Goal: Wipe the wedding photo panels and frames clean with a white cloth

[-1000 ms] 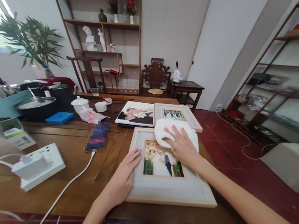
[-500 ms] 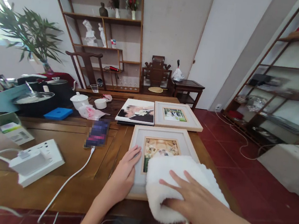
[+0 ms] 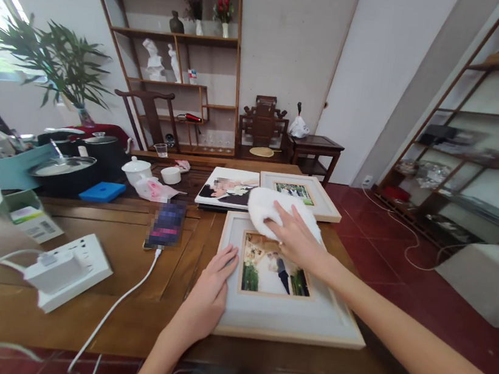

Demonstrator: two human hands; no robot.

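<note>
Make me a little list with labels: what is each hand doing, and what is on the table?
Left hand: flat on the left edge of the big picture frame
Right hand: palm down on a white cloth at the frame's far edge
Big picture frame: lies flat on the wooden table, photo up
Behind it: a smaller frame and an unframed photo, side by side
Left of it: a phone and a white power strip
</note>
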